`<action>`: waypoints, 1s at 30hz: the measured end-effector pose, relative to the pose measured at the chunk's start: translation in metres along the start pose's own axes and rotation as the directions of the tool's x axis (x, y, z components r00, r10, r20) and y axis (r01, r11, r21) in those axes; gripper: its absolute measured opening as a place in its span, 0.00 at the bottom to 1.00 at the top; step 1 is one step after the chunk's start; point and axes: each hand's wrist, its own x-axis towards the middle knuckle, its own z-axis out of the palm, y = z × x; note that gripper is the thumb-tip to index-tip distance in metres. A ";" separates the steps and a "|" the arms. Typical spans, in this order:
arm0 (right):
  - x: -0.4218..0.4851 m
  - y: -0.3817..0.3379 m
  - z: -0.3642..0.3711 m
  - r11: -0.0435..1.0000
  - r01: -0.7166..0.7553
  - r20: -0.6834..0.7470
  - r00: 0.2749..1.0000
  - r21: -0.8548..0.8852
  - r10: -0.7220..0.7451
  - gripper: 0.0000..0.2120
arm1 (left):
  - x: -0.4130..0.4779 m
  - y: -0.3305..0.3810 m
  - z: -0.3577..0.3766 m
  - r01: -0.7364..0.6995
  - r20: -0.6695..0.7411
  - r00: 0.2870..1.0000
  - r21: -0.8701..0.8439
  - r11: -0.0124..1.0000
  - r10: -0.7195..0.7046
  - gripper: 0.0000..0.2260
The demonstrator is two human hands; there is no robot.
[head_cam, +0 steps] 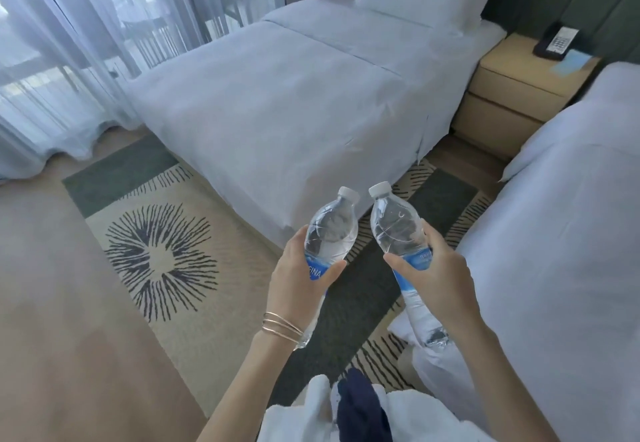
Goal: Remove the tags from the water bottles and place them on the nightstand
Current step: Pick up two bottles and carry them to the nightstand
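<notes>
I hold two clear plastic water bottles with white caps and blue labels in front of me, above the carpet between two beds. My left hand (pixel 298 275) grips the left bottle (pixel 330 230) around its blue label. My right hand (pixel 440 275) grips the right bottle (pixel 398 227) around its label, its base pointing down toward me. Both bottles tilt forward with caps away from me. I see no tag on either neck. The light wooden nightstand (pixel 509 95) stands far ahead on the right, between the beds.
A black phone (pixel 554 41) and a pale blue card (pixel 571 60) lie on the nightstand top. A white bed (pixel 294 95) fills the middle, a second bed (pixel 571 233) the right. Patterned carpet (pixel 162 261) lies below, sheer curtains (pixel 86 43) at left.
</notes>
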 end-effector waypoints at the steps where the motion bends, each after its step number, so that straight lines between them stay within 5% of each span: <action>1: 0.010 0.002 -0.001 1.000 -0.013 -0.007 1.000 -0.002 0.013 0.37 | 0.012 0.004 0.005 -0.001 0.013 1.000 0.005 1.000 0.001 0.31; 30: 0.356 0.052 -0.038 0.910 -0.415 -0.325 0.863 -0.021 0.386 0.43 | 0.428 0.107 0.161 -0.277 0.437 0.862 -0.016 0.961 0.256 0.31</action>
